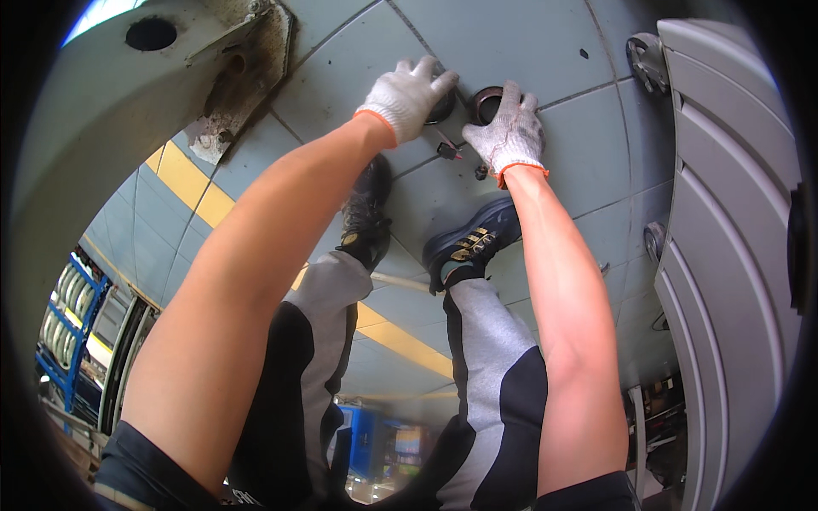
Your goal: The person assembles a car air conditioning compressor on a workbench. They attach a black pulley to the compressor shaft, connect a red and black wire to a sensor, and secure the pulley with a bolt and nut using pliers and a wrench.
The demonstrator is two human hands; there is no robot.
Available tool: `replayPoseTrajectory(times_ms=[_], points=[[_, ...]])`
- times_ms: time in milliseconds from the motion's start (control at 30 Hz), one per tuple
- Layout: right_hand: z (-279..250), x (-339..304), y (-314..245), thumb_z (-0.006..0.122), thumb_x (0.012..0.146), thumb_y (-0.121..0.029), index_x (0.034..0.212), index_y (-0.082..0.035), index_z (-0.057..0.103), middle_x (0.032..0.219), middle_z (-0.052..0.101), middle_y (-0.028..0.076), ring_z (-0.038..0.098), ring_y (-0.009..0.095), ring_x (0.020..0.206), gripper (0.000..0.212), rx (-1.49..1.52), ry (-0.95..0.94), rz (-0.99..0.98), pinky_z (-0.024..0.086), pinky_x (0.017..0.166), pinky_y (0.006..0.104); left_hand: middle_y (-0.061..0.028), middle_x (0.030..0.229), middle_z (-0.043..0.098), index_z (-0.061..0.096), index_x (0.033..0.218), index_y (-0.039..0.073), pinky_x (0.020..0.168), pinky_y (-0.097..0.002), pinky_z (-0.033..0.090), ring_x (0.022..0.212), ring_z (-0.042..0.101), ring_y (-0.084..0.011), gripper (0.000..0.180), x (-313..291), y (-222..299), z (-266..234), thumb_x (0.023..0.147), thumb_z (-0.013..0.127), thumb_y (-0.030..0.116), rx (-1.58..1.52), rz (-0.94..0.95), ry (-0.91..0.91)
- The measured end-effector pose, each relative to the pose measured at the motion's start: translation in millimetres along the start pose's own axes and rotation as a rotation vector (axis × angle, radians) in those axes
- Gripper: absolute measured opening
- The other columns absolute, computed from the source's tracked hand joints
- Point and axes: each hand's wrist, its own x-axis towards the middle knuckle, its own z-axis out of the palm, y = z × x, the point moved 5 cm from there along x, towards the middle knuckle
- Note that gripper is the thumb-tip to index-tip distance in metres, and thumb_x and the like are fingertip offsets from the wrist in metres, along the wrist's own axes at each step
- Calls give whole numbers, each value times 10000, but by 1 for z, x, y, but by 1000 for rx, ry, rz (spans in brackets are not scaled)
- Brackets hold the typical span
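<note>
Both my hands, in white knit gloves with orange cuffs, reach down to the tiled floor ahead of my feet. My left hand (407, 95) grips a dark round metal part (443, 108), mostly hidden behind the glove. Just to its right, my right hand (513, 134) has thumb and fingers around the near right side of a rusty metal ring (486, 104) with a dark hollow middle. Between the hands and my shoes lies a small black connector (447, 151) with a bit of red. A second small black piece (481, 172) rests beside the right wrist.
A grey lift post (81, 162) with a worn base plate (247, 81) stands at left. A grey wheeled cabinet (724, 170) rises at right, one caster (649, 64) near the top. My shoes (473, 232) stand below the hands. A blue rack (77, 324) is at far left.
</note>
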Motion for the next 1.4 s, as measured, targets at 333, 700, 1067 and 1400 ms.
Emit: replayPoseTrajectory(times_ms=[333, 700, 1067, 1400], points=[[-47, -144, 75, 928, 849, -126, 1503, -19, 657, 1192, 763, 90, 751, 247, 1062, 715, 1395, -86, 14, 672, 967, 425, -301, 1475, 678, 557, 1604, -36, 1204, -490, 560, 1411, 672, -442, 1030, -179, -34, -86, 745, 999, 324, -658, -188, 177], [-271, -605, 121, 772, 993, -213, 1263, -134, 668, 1088, 652, 49, 672, 246, 917, 301, 2393, -103, 24, 601, 856, 430, -117, 1069, 636, 496, 1524, 61, 691, -426, 626, 828, 702, -255, 787, -473, 54, -353, 826, 860, 95, -1422, -454, -12], [-433, -673, 244, 1021, 851, -490, 1676, -46, 552, 1351, 755, 176, 824, 341, 1050, 1048, 2231, 377, -180, 687, 813, 414, -104, 1247, 684, 424, 1696, 78, 693, -413, 641, 955, 756, -248, 987, -408, 198, -520, 820, 876, 17, -1419, -222, -41], [-610, -615, 301, 985, 631, -195, 1582, -59, 597, 1325, 729, 128, 755, 288, 1152, 1036, 1180, 527, -19, 639, 995, 417, -57, 1310, 696, 490, 1640, 64, 1026, -365, 587, 1167, 683, -164, 954, -338, 360, -675, 787, 915, 76, -1118, 148, -40]])
